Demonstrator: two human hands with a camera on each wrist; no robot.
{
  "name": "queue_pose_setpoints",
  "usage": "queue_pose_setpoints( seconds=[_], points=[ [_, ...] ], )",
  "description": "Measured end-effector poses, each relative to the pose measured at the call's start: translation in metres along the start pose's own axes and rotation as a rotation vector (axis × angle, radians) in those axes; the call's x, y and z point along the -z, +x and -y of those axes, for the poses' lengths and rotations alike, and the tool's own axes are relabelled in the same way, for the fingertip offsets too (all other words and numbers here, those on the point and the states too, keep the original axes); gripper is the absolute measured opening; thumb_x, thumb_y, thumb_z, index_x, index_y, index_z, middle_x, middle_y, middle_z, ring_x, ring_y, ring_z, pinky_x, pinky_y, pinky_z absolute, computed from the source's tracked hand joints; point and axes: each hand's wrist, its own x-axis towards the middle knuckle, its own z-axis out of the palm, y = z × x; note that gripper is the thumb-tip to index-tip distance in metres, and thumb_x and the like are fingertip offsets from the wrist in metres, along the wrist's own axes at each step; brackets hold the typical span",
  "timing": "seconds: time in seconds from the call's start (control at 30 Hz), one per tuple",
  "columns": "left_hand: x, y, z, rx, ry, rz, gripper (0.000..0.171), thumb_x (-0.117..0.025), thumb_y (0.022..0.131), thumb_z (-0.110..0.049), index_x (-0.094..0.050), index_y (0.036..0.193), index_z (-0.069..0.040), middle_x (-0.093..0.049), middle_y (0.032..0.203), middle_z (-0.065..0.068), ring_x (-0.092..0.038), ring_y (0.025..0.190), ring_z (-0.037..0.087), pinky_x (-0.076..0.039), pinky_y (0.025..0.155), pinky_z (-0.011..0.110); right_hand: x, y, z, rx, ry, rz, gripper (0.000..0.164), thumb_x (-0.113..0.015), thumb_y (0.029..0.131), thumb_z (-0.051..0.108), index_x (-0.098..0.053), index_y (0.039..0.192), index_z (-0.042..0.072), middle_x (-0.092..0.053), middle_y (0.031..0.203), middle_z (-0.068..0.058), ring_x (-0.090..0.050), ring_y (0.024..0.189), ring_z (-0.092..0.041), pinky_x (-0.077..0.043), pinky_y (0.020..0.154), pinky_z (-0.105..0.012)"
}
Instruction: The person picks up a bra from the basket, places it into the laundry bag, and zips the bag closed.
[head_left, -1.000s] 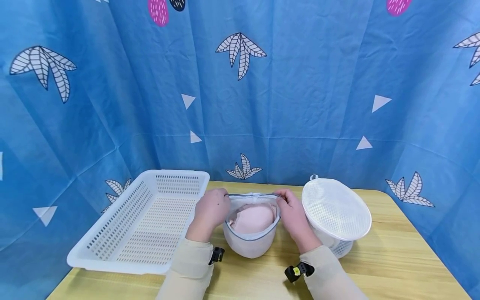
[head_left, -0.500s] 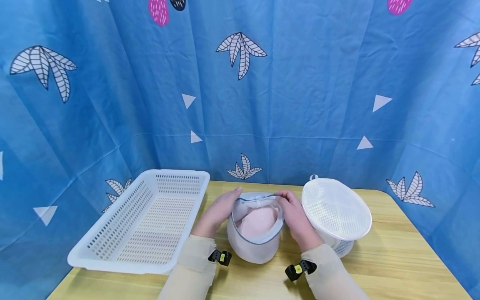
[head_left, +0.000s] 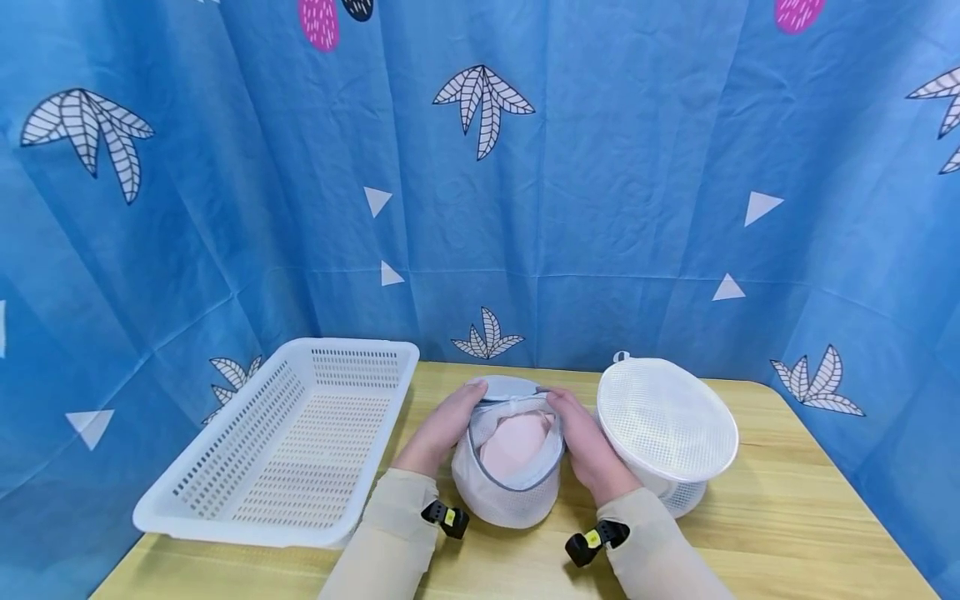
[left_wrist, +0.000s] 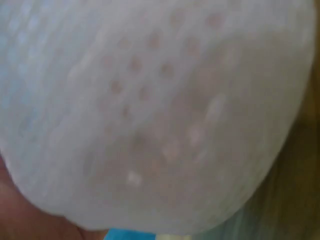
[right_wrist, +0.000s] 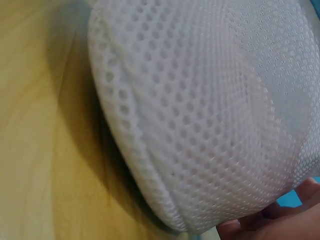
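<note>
A white mesh laundry bag (head_left: 497,505) with a grey-edged opening stands on the table between my hands, its lid flap (head_left: 507,387) folded away at the far side. Inside lies a pale pink, cup-shaped cloth piece (head_left: 514,445), probably a bra. My left hand (head_left: 444,427) holds the bag at its left, thumb along the rim. On the opposite side my right hand (head_left: 583,442) grips the rim near the flap. Mesh fills both wrist views; fingers (right_wrist: 280,222) show under the bag's edge in the right wrist view.
A white slotted plastic basket (head_left: 300,458) stands at the left. To the right, close beside my right forearm, is another white mesh bag (head_left: 667,417) with a round top and a small loop. A blue patterned curtain (head_left: 585,208) hangs behind the wooden table (head_left: 810,517).
My left hand has shifted from pinching the raised far rim to holding the bag's left side. The flap has gone backward, and the opening has tilted toward me.
</note>
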Motion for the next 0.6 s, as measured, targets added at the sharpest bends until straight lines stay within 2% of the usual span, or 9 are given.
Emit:
queue_pose_setpoints(
  seconds=[0.1,0.27,0.47,0.6],
  points=[
    [-0.0028,0.0011,0.0029,-0.011,0.049,0.004,0.065,-0.041,0.107,-0.049,-0.041,0.153,-0.003,-0.035,0.159,0.017,-0.023,0.149,0.037,-0.015,0.120,0.054,-0.0012,-0.0003,-0.0007,-0.027,0.016,0.030,0.052,-0.039,0.108,0.034,-0.039,0.155,0.013,-0.027,0.163,-0.012,-0.012,0.152,-0.034,-0.007,0.120,-0.055],
    [-0.0057,-0.0003,0.0040,-0.011,0.112,-0.034,0.061,-0.044,0.105,-0.052,-0.051,0.148,-0.009,-0.046,0.152,0.013,-0.033,0.145,0.036,-0.022,0.118,0.054,-0.0010,-0.0005,0.0004,-0.015,0.027,0.035,0.053,-0.039,0.108,0.031,-0.036,0.157,0.010,-0.024,0.165,-0.011,-0.009,0.153,-0.031,-0.005,0.121,-0.052],
    [-0.0079,-0.0030,0.0009,-0.080,0.101,-0.107,0.045,-0.047,0.106,-0.045,-0.062,0.134,-0.013,-0.057,0.142,0.008,-0.043,0.139,0.032,-0.029,0.115,0.051,0.0000,-0.0005,0.0021,0.071,0.014,-0.014,0.047,-0.037,0.108,0.024,-0.045,0.151,0.006,-0.034,0.160,-0.014,-0.017,0.152,-0.031,-0.006,0.121,-0.050],
    [-0.0108,-0.0023,-0.0014,-0.126,0.080,-0.167,0.035,-0.048,0.107,-0.039,-0.067,0.126,-0.016,-0.061,0.134,0.004,-0.048,0.135,0.027,-0.033,0.113,0.050,0.0003,0.0000,0.0038,0.109,0.055,-0.069,0.045,-0.038,0.109,0.024,-0.043,0.151,0.008,-0.036,0.157,-0.016,-0.020,0.150,-0.032,-0.008,0.121,-0.051]
  ],
)
